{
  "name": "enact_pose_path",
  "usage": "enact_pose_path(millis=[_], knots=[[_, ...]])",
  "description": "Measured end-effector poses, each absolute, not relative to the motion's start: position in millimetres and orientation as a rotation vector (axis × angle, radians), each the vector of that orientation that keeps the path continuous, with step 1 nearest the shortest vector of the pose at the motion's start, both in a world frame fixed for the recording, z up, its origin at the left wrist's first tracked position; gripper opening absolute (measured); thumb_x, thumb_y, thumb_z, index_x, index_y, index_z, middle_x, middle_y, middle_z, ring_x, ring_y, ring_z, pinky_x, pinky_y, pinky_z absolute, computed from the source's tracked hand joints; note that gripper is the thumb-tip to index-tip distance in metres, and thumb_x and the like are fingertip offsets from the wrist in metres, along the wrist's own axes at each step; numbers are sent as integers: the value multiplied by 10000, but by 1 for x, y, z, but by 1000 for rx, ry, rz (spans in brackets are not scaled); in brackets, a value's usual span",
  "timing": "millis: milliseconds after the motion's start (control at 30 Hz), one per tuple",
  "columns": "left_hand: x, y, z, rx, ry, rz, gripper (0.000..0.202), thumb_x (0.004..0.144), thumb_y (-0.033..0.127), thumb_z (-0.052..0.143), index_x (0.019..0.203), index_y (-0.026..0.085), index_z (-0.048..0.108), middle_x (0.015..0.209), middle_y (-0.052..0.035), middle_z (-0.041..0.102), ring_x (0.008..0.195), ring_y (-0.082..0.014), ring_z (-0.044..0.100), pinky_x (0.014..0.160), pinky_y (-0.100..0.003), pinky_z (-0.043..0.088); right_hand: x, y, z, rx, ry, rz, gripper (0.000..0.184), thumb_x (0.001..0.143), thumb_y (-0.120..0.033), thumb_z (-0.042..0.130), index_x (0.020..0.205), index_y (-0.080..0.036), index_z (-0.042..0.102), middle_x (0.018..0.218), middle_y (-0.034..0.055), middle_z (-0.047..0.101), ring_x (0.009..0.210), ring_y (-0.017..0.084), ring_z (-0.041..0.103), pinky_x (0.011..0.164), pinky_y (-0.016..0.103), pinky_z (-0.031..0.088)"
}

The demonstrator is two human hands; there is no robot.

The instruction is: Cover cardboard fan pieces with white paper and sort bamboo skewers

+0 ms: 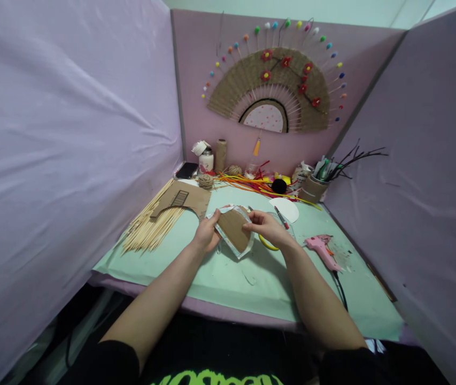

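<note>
Between my hands, just above the green-covered table, is a rounded cardboard piece [233,231] with a white covering folded over its edges. My left hand [207,233] grips its left side, fingers partly hidden behind it. At the upper right edge, my right hand [265,227] pinches the covering and cardboard between thumb and fingers. Yellow-handled scissors [268,243] lie under my right hand, mostly hidden. Just past that hand are a red and black pen [281,218] and a white half-round paper [286,209].
Wooden sticks [147,227] and a cut cardboard sheet [195,198] lie at left. A pink glue gun [324,251] with a cord rests at right. Twine, coloured pipe cleaners [247,184] and a pot of twigs [314,188] stand behind. A decorated fan [279,80] hangs on the back wall.
</note>
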State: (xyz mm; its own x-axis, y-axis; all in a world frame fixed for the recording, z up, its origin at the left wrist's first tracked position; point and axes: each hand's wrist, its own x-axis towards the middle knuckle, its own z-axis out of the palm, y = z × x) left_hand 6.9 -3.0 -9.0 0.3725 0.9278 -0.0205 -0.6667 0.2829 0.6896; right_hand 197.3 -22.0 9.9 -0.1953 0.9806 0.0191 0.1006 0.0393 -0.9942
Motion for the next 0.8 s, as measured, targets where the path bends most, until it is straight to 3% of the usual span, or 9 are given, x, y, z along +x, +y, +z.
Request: enact_pose_path(millis=[133, 333, 567, 667, 800], knots=[[7, -3, -9, 651, 488, 1120, 401, 719, 402, 746, 1009, 128, 701, 933, -93, 735, 877, -225, 673, 799, -331, 519, 197, -23, 11, -1165, -1441, 1277, 324, 601, -355, 796, 762, -170, 584, 744, -20, 628, 700, 130, 566, 688, 268, 428], [9, -2, -11, 629, 641, 1219, 257, 612, 272, 811, 780, 112, 701, 763, -34, 716, 697, -136, 631, 694, -243, 502, 197, -23, 10, -1164, -1471, 1271, 333, 603, -364, 794, 767, -171, 579, 752, -16, 621, 704, 133, 564, 682, 268, 424], [9, -8, -5, 675, 591, 1080, 313, 653, 178, 757, 955, 124, 694, 902, -73, 736, 794, -181, 664, 772, -308, 528, 199, -23, 12, -1198, -1554, 1152, 337, 660, -430, 740, 824, -181, 584, 821, 8, 648, 757, 152, 583, 717, 287, 451], [8, -3, -6, 598, 635, 1106, 262, 670, 130, 715, 930, 122, 685, 862, -66, 732, 793, -180, 663, 795, -320, 534, 220, -39, 18, -1370, -1691, 838, 359, 749, -465, 655, 984, -195, 623, 966, 57, 672, 850, 188, 604, 787, 331, 465], [5, 7, -11, 419, 707, 1185, 263, 660, 46, 639, 904, 141, 669, 777, -30, 712, 779, -169, 657, 822, -322, 537, 279, -80, 15, -1860, -1530, 125, 471, 820, -493, 538, 1137, -154, 620, 1111, 152, 644, 962, 258, 598, 846, 393, 442]])
